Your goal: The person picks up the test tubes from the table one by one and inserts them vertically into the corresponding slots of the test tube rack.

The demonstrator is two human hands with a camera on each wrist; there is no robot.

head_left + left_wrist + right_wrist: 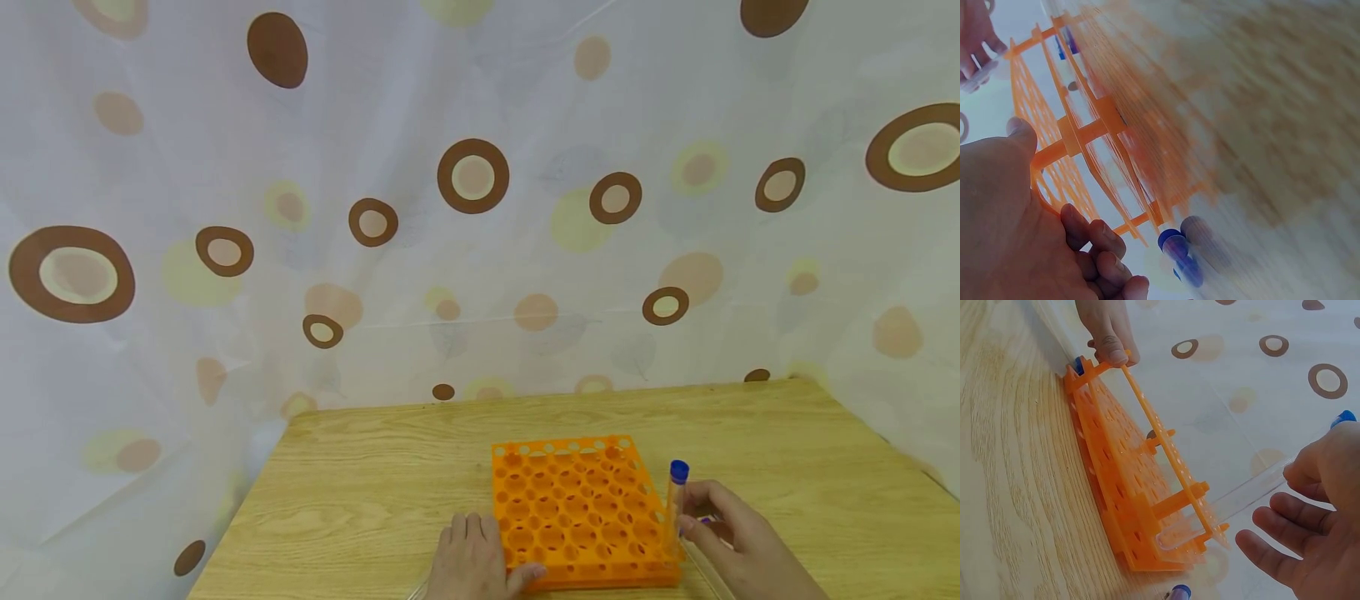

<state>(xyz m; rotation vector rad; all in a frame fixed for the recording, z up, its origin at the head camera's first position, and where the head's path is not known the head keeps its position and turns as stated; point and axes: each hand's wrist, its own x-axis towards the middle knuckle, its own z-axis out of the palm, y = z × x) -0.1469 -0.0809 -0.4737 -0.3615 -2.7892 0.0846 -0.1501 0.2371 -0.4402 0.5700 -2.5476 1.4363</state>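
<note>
An orange test tube rack (573,508) with rows of round holes sits on the table. My left hand (471,557) grips its near left corner, thumb along the front edge; in the left wrist view its fingers (1110,244) curl by the rack's side. At the near right corner, my right hand (738,533) pinches a clear test tube (673,508) with a blue cap, held nearly upright. In the right wrist view the tube's rounded bottom (1166,540) shows below the rack's top plate, its cap end by my right hand (1316,519).
Another clear tube (708,571) lies right of the rack, partly behind my right hand. More blue-capped tubes (1175,244) lie on the left side, near my left hand. A wooden table (375,467) extends to a spotted curtain (525,250) behind.
</note>
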